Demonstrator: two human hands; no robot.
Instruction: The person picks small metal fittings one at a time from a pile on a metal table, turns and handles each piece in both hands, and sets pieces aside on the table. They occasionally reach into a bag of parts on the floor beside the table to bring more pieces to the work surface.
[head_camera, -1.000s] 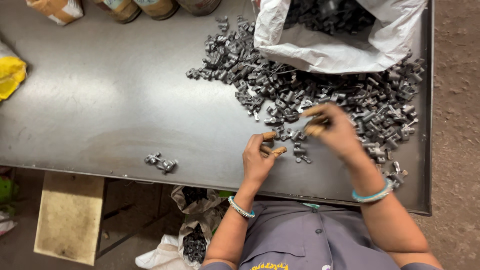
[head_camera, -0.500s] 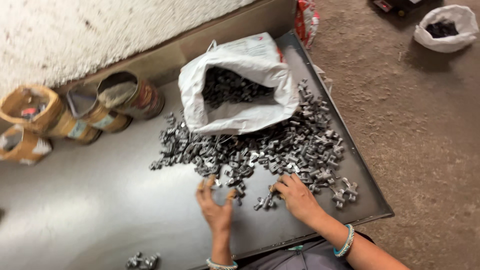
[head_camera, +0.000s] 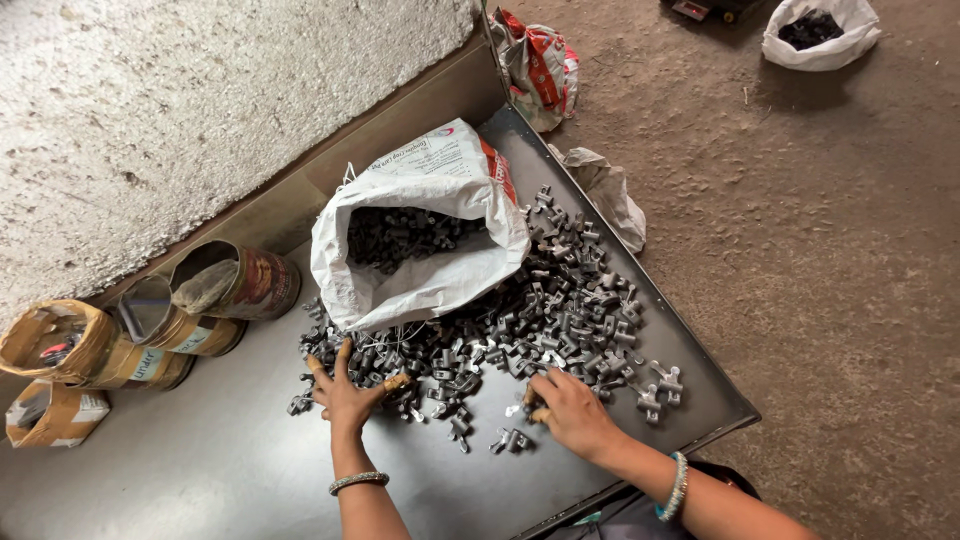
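Note:
A heap of small dark metal parts (head_camera: 560, 310) spills from an open white sack (head_camera: 430, 285) onto a grey metal table (head_camera: 200, 470). My left hand (head_camera: 345, 395) lies flat at the heap's left edge, fingers spread, fingertips touching parts. At the heap's near edge my right hand (head_camera: 572, 412) has its fingers curled down over a few loose parts; whether it grips one is hidden. A bangle sits on each wrist.
Several open tins (head_camera: 235, 280) and taped cardboard tubs (head_camera: 60, 345) stand along the rough white wall at left. The table's right edge (head_camera: 735, 405) drops to a dirt floor. A red and white bag (head_camera: 545, 70), a crumpled bag (head_camera: 612, 195) and a filled white bag (head_camera: 820, 30) lie there.
The view has swung round, bringing the wall and floor into sight. Both hands have moved apart from working close together; the left now spreads on the heap's left edge.

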